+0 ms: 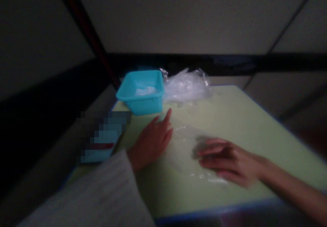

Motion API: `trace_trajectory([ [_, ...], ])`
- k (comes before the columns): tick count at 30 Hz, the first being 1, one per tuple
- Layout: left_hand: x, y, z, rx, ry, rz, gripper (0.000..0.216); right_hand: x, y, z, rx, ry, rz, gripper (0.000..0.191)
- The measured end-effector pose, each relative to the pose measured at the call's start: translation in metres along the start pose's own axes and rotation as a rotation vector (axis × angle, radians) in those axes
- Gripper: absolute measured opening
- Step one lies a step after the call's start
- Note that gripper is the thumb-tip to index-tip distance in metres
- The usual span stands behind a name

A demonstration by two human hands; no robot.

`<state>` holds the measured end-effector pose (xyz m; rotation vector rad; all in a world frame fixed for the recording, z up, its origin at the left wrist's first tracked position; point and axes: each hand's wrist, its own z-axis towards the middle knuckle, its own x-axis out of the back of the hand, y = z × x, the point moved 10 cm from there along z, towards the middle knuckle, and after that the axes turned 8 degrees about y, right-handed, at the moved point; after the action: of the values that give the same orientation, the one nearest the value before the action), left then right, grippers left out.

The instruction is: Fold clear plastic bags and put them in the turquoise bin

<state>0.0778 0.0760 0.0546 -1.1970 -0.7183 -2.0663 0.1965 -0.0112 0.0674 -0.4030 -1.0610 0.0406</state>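
Note:
A clear, thin plastic bag or sheet (182,152) lies flat on the pale yellow-green table (230,111). At its left edge is my left hand (152,142), index finger stretched forward and the other fingers apart. Whether those fingertips press on the plastic is hard to see. My right hand (230,162) is over the plastic's right side, fingers extended to the left and slightly bent, with a shadow beneath them. Neither hand grips anything visible. The picture is dim and somewhat blurred.
A turquoise plastic basket (144,106) with whitish contents stands at the back left. Beside it is a crumpled heap of clear plastic bags (187,85). A pixelated flat object (107,142) lies along the left edge. The table has a blue rim (217,210).

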Motion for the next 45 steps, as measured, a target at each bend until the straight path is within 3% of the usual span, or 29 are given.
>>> trace_trajectory([
  [6,-0.003,0.006,0.001,-0.022,0.007,0.006,0.051,-0.018,-0.018,0.009,0.066,-0.048,0.074,0.045],
  [9,-0.001,0.029,-0.007,-0.057,-0.003,0.025,0.045,0.000,-0.008,0.006,0.040,0.095,0.023,0.043],
  [13,-0.013,0.083,-0.031,-0.200,-0.185,-0.137,0.055,0.037,0.027,-0.009,-0.160,0.346,-0.093,0.030],
  [17,-0.023,0.113,-0.047,-0.309,-0.353,-0.333,0.059,0.048,0.044,-0.015,-0.248,0.419,-0.152,0.025],
  [25,-0.010,0.128,-0.049,-0.533,-0.359,-0.499,0.060,0.033,0.058,-0.013,-0.323,0.304,-0.171,0.028],
  [31,-0.004,0.137,-0.055,-0.644,-0.447,-0.564,0.065,0.021,0.069,-0.014,-0.371,0.175,-0.225,0.037],
  [36,0.000,0.138,-0.054,-0.632,-0.414,-0.672,0.062,0.009,0.073,-0.014,-0.379,0.081,-0.254,0.047],
  [41,0.006,0.139,-0.052,-0.626,-0.419,-0.655,0.058,0.014,0.077,-0.017,-0.422,0.105,-0.312,0.045],
  [45,0.010,0.104,-0.029,-0.423,-0.255,-0.467,0.052,0.020,0.080,-0.020,-0.470,0.117,-0.355,0.043],
])
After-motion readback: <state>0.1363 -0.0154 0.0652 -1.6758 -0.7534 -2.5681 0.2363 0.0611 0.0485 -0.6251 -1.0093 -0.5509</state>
